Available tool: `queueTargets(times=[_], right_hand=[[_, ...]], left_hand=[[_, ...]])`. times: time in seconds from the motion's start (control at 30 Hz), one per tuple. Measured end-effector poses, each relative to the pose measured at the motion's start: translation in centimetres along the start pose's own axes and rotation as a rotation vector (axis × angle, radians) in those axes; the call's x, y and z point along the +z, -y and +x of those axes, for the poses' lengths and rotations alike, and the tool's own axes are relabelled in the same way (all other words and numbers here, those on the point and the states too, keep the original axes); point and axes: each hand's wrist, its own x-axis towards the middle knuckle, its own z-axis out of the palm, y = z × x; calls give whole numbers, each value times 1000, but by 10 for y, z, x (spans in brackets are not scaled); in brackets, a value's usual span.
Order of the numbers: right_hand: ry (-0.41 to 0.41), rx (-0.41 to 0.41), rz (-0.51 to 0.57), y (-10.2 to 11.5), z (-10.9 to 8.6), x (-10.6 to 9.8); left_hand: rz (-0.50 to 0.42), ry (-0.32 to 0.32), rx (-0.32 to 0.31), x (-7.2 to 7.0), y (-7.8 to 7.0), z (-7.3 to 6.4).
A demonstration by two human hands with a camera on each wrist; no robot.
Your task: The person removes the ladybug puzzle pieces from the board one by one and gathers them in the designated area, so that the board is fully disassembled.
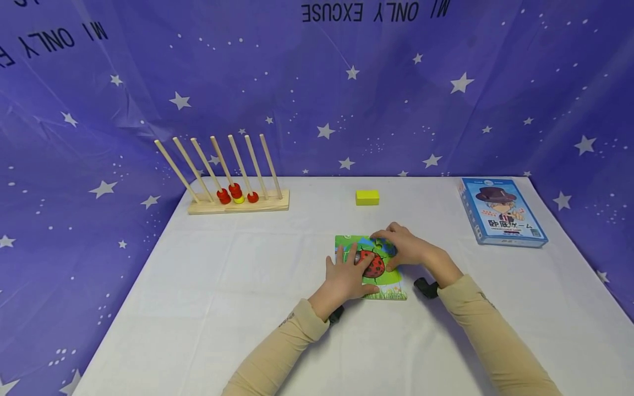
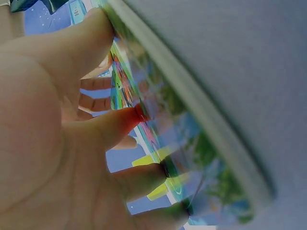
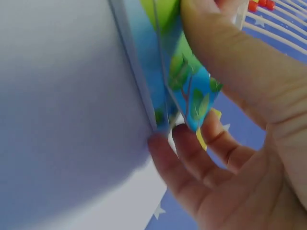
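Note:
A square ladybug jigsaw puzzle (image 1: 391, 293) lies flat on the white table, its board edge (image 2: 192, 91) close up in the left wrist view. My left hand (image 1: 344, 279) rests on its left part with fingers spread and fingertips touching the picture. At the upper right corner my right hand (image 1: 408, 247) pinches a puzzle piece (image 3: 192, 88) with blue sky and green leaves. In the right wrist view this piece is tilted up from the board, thumb on its face and fingertips (image 3: 160, 148) at its edge. Part of the ladybug is hidden by the left fingers.
Behind the puzzle stands a yellow block (image 1: 367, 198). A wooden peg rack (image 1: 238, 207) with red and yellow beads is at the back left. To the back right lies a blue game box (image 1: 505, 212). A starry purple cloth (image 1: 297, 82) hangs behind the table.

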Motion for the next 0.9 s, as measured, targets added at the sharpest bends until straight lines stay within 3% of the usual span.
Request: queueTargets(times=[0.23, 0.4, 0.63, 0.9], right_hand=[[-32, -117, -104, -6, -5, -4], [-50, -158, -169, -5, -6, -2], [-50, -59, -161, -11, -10, -7], [-184, 37, 37, -35, -32, -6]], left_hand=[[-8, -4, -2, 0, 0, -1], [-17, -6, 0, 1, 1, -1], [-4, -12, 5, 2, 1, -1], [-6, -12, 10, -1, 2, -4]])
